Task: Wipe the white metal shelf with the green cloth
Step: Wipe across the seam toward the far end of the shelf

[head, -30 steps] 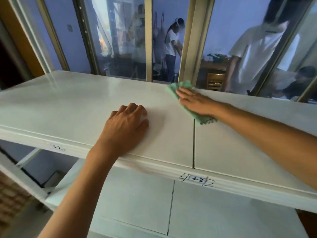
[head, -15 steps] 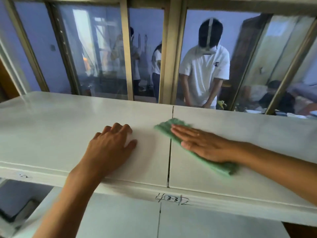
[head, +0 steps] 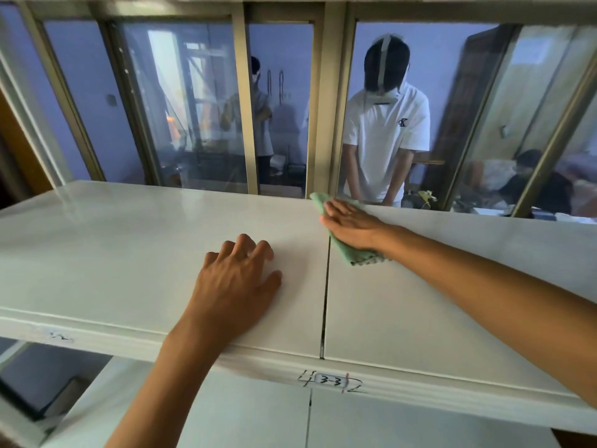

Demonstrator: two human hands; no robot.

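Observation:
The white metal shelf (head: 113, 253) spans the view, made of two panels that meet at a dark seam right of centre. The green cloth (head: 355, 255) lies flat at the shelf's back edge, just right of the seam. My right hand (head: 350, 226) presses palm-down on the cloth and covers most of it. My left hand (head: 235, 286) rests on the left panel near the front edge, fingers slightly curled, holding nothing.
A window (head: 193, 101) with tan metal frames stands right behind the shelf. Beyond the glass stand a person in a white shirt (head: 386, 137) and others. A lower shelf (head: 258, 415) shows below. A handwritten label (head: 329, 381) marks the front lip.
My right hand has slid the cloth away from me, from the middle of the shelf to its back edge by the window. The left hand has stayed in place.

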